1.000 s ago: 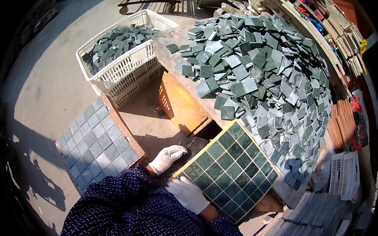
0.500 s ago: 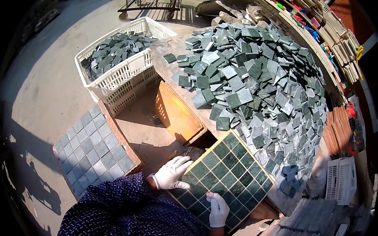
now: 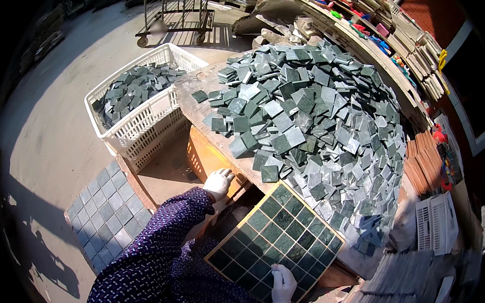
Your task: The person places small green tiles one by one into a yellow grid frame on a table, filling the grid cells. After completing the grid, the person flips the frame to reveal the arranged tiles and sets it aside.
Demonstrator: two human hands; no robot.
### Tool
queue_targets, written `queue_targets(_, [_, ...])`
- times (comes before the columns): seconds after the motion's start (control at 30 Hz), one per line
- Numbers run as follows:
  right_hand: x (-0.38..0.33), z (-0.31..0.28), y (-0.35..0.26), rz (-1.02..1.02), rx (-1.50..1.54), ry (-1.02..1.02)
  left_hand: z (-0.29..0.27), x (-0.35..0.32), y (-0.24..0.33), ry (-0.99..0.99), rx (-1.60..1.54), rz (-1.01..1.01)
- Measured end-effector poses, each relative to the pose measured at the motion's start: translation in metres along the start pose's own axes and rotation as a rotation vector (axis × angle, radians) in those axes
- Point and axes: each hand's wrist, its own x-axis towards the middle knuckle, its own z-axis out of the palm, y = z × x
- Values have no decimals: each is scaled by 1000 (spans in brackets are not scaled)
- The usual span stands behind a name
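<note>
A framed grid of square dark green stone tiles (image 3: 271,231), edged in light wood, lies tilted in front of me. My right hand (image 3: 283,287), in a white glove, rests over its near part with thumb and fingertips pinched together. Whatever may be in that pinch is too small to make out. My left hand (image 3: 219,183), also white-gloved, is reached forward over the edge of an orange-yellow wooden board (image 3: 208,156), fingers extended and slightly bent. I see nothing held in it. A big heap of loose green tiles (image 3: 311,117) covers the table beyond the grid.
At the far left stands a white plastic crate (image 3: 138,125) filled with tile pieces. A panel of grey-blue tiles (image 3: 107,210) leans at the left. Stacked slabs (image 3: 389,294) and another white crate (image 3: 437,223) are at the right. A wheeled metal rack (image 3: 175,22) stands behind.
My left hand has left the tile grid and moved forward to the wooden board. My right hand stays pinched over the grid's near part. The view has shifted slightly.
</note>
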Motion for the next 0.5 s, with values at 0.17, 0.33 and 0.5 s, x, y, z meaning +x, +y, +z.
queue_targets(0.17, [1,3,3,10,3,38,19,25,-6,-54,185,-2])
queue_targets(0.33, [1,9,4,37,38,91,20,25,-8,-6,212,11])
queue_targets(0.5, [0,12,5,-3,1,105,16,14,-9,123,1,-214])
